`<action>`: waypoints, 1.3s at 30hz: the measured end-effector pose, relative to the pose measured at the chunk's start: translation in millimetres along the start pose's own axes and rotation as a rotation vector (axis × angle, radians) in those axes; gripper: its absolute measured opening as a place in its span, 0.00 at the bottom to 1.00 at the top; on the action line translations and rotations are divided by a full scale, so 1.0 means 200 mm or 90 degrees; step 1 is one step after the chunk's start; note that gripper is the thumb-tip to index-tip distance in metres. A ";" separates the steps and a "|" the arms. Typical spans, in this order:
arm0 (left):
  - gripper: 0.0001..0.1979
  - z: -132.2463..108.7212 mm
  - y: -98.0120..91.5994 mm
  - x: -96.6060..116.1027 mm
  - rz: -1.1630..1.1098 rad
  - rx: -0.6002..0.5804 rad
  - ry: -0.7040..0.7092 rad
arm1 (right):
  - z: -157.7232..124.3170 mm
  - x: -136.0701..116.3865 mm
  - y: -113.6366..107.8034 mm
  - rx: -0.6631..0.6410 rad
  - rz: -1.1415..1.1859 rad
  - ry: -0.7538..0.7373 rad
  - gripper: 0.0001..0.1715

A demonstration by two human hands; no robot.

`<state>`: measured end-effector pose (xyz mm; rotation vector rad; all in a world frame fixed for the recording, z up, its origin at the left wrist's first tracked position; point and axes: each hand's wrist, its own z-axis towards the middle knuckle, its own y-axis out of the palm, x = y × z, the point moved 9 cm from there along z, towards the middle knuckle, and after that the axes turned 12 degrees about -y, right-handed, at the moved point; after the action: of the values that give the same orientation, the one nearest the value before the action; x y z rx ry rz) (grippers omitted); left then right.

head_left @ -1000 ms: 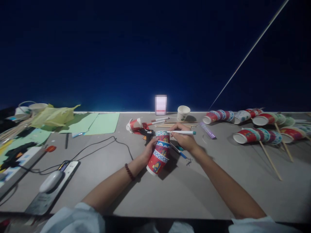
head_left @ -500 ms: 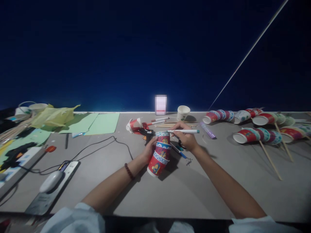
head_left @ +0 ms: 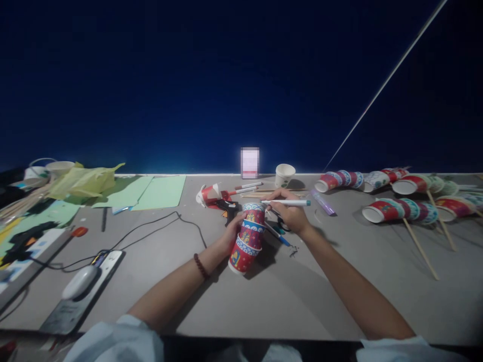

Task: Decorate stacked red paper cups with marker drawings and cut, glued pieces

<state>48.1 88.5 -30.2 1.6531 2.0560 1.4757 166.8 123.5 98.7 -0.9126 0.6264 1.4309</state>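
My left hand [head_left: 233, 234] is wrapped round the side of a curved chain of printed paper cups [head_left: 251, 236], red, purple and blue, joined one into another. In my right hand [head_left: 289, 213] is a white marker pen [head_left: 294, 203] with a teal end, its tip close to the rim of the top cup. Whether the tip touches the cup I cannot tell. Just behind my left hand lies a black glue gun [head_left: 227, 207]. Scissors and a blue pen [head_left: 284, 240] lie partly hidden below my right hand.
Several finished-looking cup chains [head_left: 390, 210] on sticks lie at the right. A white paper cup [head_left: 284, 177] stands at the back. Green paper sheets [head_left: 160, 192], a yellow bag [head_left: 83, 182], a power strip [head_left: 35, 256], a phone [head_left: 81, 301] and a trailing cable lie left.
The cup chain has turned slightly in my left hand, so its printed pictures sit a little differently. My right hand and the marker have barely moved.
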 end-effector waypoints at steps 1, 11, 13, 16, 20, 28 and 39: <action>0.19 0.00 0.00 0.00 -0.002 0.003 0.000 | 0.00 0.00 0.00 -0.002 -0.006 0.002 0.03; 0.19 0.00 -0.01 -0.01 -0.012 0.017 -0.011 | 0.00 0.01 0.00 -0.009 -0.047 0.013 0.02; 0.18 0.01 -0.02 -0.01 -0.008 0.026 -0.014 | 0.01 0.00 0.00 -0.010 -0.062 0.006 0.02; 0.20 0.01 -0.01 -0.02 -0.004 0.002 -0.018 | 0.01 -0.01 0.01 -0.012 -0.067 -0.004 0.02; 0.21 0.02 0.00 -0.03 -0.007 -0.015 -0.028 | 0.00 -0.01 0.01 -0.015 -0.063 -0.003 0.02; 0.20 0.01 -0.01 -0.03 -0.007 0.006 -0.026 | 0.00 -0.01 0.01 -0.006 -0.063 -0.006 0.02; 0.20 0.00 0.01 -0.02 -0.012 -0.007 -0.020 | -0.01 0.01 0.01 -0.008 -0.056 -0.004 0.04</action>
<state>51.7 84.8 -30.5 1.6371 2.0384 1.4420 164.9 123.9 95.7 -0.9350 0.5668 1.3602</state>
